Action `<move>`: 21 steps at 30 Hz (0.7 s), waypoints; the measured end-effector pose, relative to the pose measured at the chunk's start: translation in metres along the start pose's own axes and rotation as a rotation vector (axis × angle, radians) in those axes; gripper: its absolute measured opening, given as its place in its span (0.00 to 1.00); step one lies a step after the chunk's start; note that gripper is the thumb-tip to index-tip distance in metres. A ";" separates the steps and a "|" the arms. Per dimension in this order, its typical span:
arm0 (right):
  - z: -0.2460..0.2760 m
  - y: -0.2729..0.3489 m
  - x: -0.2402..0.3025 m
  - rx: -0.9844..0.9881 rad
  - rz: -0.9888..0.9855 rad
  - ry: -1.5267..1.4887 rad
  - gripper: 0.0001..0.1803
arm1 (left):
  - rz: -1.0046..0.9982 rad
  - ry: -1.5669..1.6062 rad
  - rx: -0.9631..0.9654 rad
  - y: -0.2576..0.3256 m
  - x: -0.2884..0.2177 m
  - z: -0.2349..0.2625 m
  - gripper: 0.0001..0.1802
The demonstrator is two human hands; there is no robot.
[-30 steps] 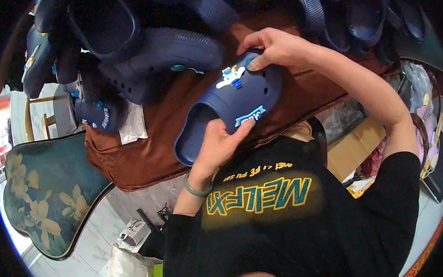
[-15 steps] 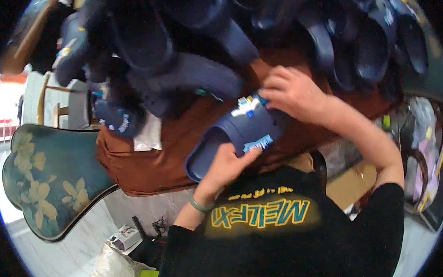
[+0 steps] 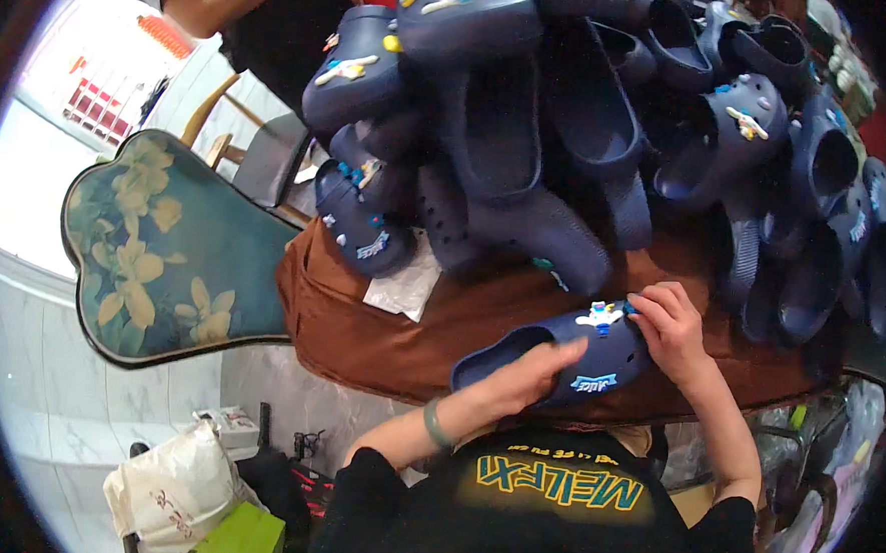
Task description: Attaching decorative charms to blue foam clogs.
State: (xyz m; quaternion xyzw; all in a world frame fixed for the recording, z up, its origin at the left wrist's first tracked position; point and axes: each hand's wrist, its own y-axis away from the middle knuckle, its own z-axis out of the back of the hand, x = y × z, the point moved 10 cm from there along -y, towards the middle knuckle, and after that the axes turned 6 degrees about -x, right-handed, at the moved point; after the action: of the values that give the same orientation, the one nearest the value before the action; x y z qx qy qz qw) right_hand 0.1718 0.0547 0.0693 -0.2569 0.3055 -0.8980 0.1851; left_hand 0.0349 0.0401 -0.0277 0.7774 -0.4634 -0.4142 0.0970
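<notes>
- While working the small blue charm (image 3: 625, 309) at the toe end, brace the navy clog (image 3: 618, 348) against rolling; position: between both hands, at the near edge of the brown-covered bench (image 3: 330, 321), toe to the right, foot opening to the left.
- Right hand (image 3: 672, 334): grip narrowed to a pinch, fingertips at the small blue charm. Push or draw straight along the hole, probably safer than twisting sideways.
- Left hand (image 3: 530, 376): thumb stretched out over the near side of the foot opening, other fingers hidden, motion-blurred; closeness of grip and firmness of hold, cannot tell.
- For best support, back the toe from inside or beneath, likely too springy to resist each push alone.
- Mind the white character charm (image 3: 601, 316), just beside the small blue one; avoid catching it with a fingertip.
- Rest no pressure on the blue banner charm (image 3: 594, 384), lower on the upper.
- Spare the heaped clogs (image 3: 496, 129) beyond from any bump, seemingly prone to sliding.
</notes>
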 end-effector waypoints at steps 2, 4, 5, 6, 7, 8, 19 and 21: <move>-0.002 0.000 0.011 -0.001 0.015 -0.022 0.18 | 0.066 0.281 0.011 -0.010 -0.002 -0.005 0.22; -0.003 0.005 0.020 -0.010 0.047 -0.012 0.18 | 0.156 0.416 0.014 -0.024 0.008 0.002 0.20; -0.005 0.008 0.017 -0.005 0.015 -0.032 0.16 | 0.192 0.424 -0.037 -0.023 0.013 0.002 0.17; -0.004 0.011 0.018 -0.008 0.025 -0.035 0.16 | 0.187 0.424 -0.039 -0.027 0.019 0.005 0.17; -0.005 0.014 0.011 0.000 -0.039 -0.108 0.15 | 0.188 0.415 -0.048 -0.028 0.022 0.006 0.17; -0.005 0.018 0.002 0.009 -0.107 -0.181 0.13 | 0.194 0.405 -0.058 -0.029 0.024 0.007 0.18; 0.013 0.016 -0.054 -0.136 -0.319 -0.214 0.11 | 0.146 0.410 -0.115 -0.035 -0.005 0.001 0.28; 0.011 0.009 -0.032 -0.121 -0.133 -0.126 0.13 | 0.120 0.399 -0.162 -0.029 -0.005 0.001 0.28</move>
State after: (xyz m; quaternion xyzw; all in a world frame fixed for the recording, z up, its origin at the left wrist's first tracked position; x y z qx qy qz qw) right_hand 0.2054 0.0590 0.0593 -0.3431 0.3292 -0.8704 0.1280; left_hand 0.0518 0.0610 -0.0411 0.8045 -0.4458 -0.2815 0.2734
